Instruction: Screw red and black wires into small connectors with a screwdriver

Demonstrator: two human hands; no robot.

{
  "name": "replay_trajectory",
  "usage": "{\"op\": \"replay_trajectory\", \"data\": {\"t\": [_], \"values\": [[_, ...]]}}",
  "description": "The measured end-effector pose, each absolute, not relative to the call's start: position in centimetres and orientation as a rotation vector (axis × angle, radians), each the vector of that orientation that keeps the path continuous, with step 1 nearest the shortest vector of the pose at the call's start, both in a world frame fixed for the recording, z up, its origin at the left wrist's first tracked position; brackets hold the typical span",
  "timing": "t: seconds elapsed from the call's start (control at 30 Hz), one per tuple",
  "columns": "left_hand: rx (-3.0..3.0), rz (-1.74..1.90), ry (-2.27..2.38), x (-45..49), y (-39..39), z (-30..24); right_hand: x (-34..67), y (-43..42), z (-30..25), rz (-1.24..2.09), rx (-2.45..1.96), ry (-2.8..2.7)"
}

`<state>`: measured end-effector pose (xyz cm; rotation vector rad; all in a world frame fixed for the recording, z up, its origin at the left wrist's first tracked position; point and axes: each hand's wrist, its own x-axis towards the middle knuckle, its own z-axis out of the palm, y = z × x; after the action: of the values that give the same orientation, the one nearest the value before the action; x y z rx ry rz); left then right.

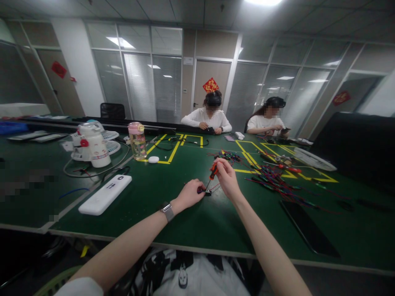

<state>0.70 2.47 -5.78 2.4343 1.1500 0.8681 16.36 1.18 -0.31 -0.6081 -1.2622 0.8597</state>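
Observation:
My right hand (pixel 227 179) is closed round the orange-and-black handle of a screwdriver (pixel 213 172). Its thin shaft slants down to the left, and the tip meets a small black part (pixel 208 193) on the green table. Low beside that part, my left hand (pixel 189 194) pinches its left side, where a bit of dark wire shows at the fingertips. A thin red wire runs off to the right behind the part. The part is too small to tell its exact kind, and my left fingers hide some of it.
Bundled red and black wires (pixel 274 181) lie to the right, near a dark phone-like slab (pixel 308 228). On the left are a white power bank (pixel 106 194), a pink-lidded bottle (pixel 137 142) and a white jug (pixel 94 146). Two people (pixel 207 117) work across the table (pixel 138 224).

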Motion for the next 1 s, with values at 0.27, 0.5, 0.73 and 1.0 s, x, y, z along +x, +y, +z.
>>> {"op": "replay_trajectory", "data": {"t": [0.27, 0.5, 0.73, 1.0], "values": [[2.436, 0.876, 1.144, 0.79, 2.45, -5.72, 16.19, 1.11, -0.24, 0.914, -0.516, -1.273], [2.452, 0.862, 1.149, 0.71, 2.52, -5.85, 16.43, 1.22, -0.45, 0.83, -0.585, -1.271], [2.438, 0.847, 1.15, 0.66, 2.44, -5.78, 16.69, 1.05, -0.28, 0.673, -0.694, -1.287], [2.455, 0.861, 1.141, 0.65, 2.66, -6.06, 16.72, 1.12, -0.26, 0.718, -0.659, -1.33]]}}
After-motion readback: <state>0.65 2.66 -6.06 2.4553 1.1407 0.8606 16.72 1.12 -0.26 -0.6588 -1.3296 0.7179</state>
